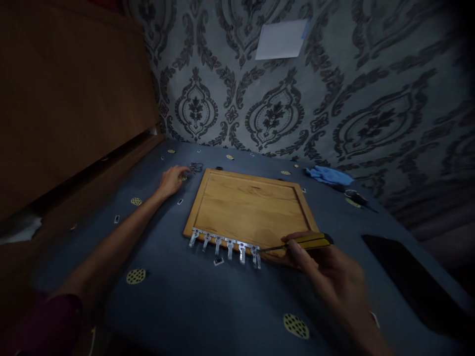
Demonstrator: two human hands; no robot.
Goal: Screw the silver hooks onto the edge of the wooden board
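Note:
My right hand [334,277] is wrapped round the handle of a yellow and black screwdriver [309,241]. The screwdriver's shaft points left, its tip by the rightmost of several metal hooks [230,248]. These hooks sit in a row along the near edge of a framed wooden board [248,202], their bent ends sticking out past it. Beyond the board's left side, my left hand [172,179] reaches out with its fingers stretched to a small heap of metal pieces [196,167]. Those pieces are too small to make out singly.
A blue crumpled cloth or glove [328,175] lies at the back right, beside a dark object with a ring [356,197]. A flat black slab [411,282] rests at the right. Brown wooden furniture [74,89] borders the left; patterned wall [230,84] stands behind.

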